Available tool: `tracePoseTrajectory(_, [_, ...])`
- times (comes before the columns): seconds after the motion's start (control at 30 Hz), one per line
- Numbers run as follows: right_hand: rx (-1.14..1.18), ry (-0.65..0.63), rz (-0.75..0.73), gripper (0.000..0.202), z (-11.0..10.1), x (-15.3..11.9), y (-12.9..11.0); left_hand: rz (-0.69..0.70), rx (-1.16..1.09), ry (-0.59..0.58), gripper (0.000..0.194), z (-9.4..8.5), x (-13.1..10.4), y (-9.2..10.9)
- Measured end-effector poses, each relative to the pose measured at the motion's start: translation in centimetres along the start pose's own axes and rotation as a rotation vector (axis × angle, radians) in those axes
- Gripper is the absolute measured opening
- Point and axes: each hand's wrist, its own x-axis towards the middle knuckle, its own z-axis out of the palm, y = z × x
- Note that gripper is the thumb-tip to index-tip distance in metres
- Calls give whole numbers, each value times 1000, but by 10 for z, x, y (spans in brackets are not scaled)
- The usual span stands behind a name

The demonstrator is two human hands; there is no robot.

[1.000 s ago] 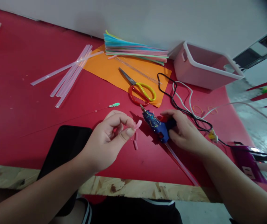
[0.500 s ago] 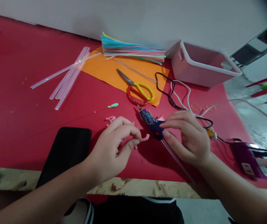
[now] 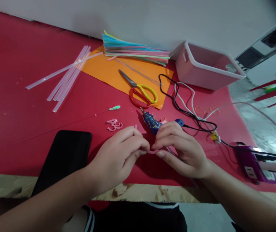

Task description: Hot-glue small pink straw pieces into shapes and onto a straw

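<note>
A short piece of pink chenille stem [image 3: 153, 151] is held between the two hands, just in front of the hot glue gun [image 3: 151, 122], on its near side. Its left end is pinched between the thumb and fingers of the left hand [image 3: 124, 154], and its right end is gripped by the thumb and forefinger of the right hand [image 3: 183, 148]; only a small middle span is left bare. Whether any glue has been laid on it cannot be made out at this size.

For clean handling, light fingertip pressure should be used so that the pile is not crushed, and any bend is best made gradually, with both ends kept in line. The right knuckles are placed close to the gun's body, so the metal nozzle [image 3: 142, 110], pointed away on the far side, should be treated as hot and kept clear of the fingers. The cord [image 3: 197, 126] to the right of the gun should not be snagged by the sleeveless forearm. The curled pink pieces [image 3: 114, 124], left of the gun, are best kept uncrushed by the left knuckles.
</note>
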Motion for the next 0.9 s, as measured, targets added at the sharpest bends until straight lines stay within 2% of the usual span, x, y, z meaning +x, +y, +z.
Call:
tracePoseTrajectory(0.17, [-1, -27, -23, 8, 1, -1, 2, -60, -57, 14, 18, -1, 0, 1])
tracePoseTrajectory(0.27, [-98, -13, -93, 11, 1, -2, 5, -203, -159, 27, 18, -1, 2, 3])
tracePoseTrajectory(0.4, [-255, 35, -207, 16, 0, -5, 9, -425, -330, -27, 23, -2, 5, 8])
tracePoseTrajectory(0.53, [-344, 73, -248, 15, -2, -7, 11, -570, -387, -67, 21, -4, 6, 14])
tracePoseTrajectory(0.67, [-385, 79, -244, 17, -3, -7, 11, -591, -448, -118, 20, -1, 5, 13])
tracePoseTrajectory(0.9, [-397, 61, -269, 15, -4, -6, 10, -537, -427, -82, 13, 3, 3, 12])
